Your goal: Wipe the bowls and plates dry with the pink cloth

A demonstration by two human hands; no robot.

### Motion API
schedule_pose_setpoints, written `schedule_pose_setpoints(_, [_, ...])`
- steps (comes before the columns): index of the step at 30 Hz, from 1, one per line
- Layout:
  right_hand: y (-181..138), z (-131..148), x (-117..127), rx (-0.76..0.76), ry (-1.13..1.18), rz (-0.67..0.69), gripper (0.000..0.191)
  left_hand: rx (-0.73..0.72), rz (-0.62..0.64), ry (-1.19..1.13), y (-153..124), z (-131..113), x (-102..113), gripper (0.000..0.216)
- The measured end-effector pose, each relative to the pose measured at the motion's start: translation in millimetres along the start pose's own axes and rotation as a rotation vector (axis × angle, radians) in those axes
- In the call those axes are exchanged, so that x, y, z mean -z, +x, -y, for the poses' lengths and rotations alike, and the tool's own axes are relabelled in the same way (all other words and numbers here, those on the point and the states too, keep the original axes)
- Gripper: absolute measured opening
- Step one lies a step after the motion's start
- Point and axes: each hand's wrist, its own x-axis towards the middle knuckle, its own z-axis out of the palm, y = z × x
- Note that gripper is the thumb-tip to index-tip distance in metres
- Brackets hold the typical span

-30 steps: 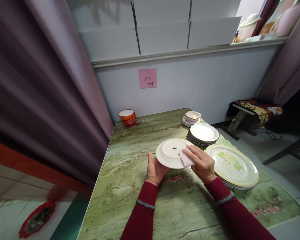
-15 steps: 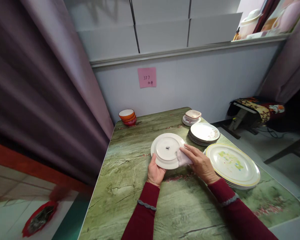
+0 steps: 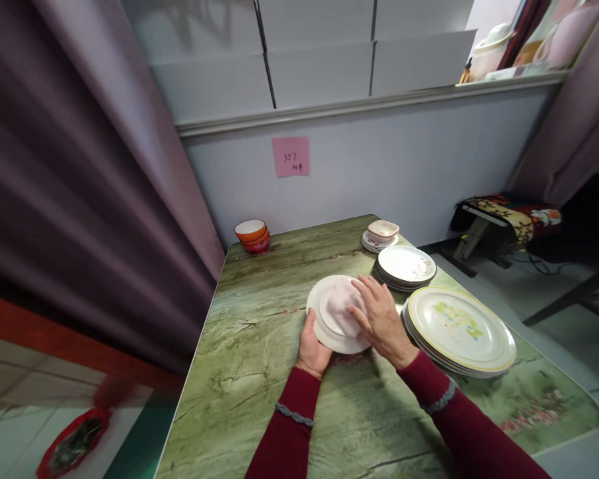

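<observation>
A round white plate [image 3: 347,344] is held above the wood-patterned table [image 3: 244,359], its underside with the raised foot ring facing up. My left hand [image 3: 313,349] grips its near left edge, with the thumb on top. My right hand [image 3: 383,322] presses a pale pinkish-white cloth [image 3: 344,303] flat against the plate's middle, fingers spread over it. Just right of that hand lies a stack of large oval plates [image 3: 462,326] with a yellow rim and green floral print. Behind it stand dark-edged plates [image 3: 404,263] in a pile.
Nested orange and red bowls [image 3: 250,231] sit at the far left table corner. At the far right, a small squarish bowl [image 3: 383,229] rests on saucers [image 3: 372,243]. A pink note [image 3: 291,157] is on the wall; a curtain [image 3: 104,166] hangs left.
My right hand has slid the cloth from the plate's right edge onto its middle, covering the dark mark there. The plate has shifted slightly nearer and tilted.
</observation>
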Motion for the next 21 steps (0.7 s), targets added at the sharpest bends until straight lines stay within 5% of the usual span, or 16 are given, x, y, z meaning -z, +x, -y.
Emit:
schedule_pose_setpoints(7, [-45.3, -5.1, -32.7, 0.116, -0.027, 0.097, 0.041, -0.037, -0.028, -0.024, 0.6, 2.4, -1.1, 0.049])
schedule_pose_setpoints(12, [-63.9, 3.3, -33.4, 0.244, 0.096, 0.166, 0.044, 0.049, 0.016, -0.035, -8.1, 0.5, -3.5, 0.077])
schedule_pose_setpoints(17, [-43.2, 14.9, -42.9, 0.51, 0.101, 0.304, 0.052, 0.125, -0.049, -0.132, -12.5, 3.1, -2.5, 0.067])
schedule_pose_setpoints(21, [-8.5, 9.5, -52.4, 0.442, 0.0, 0.259, 0.046, 0.092, -0.057, -0.123, -8.5, 9.1, -6.0, 0.062])
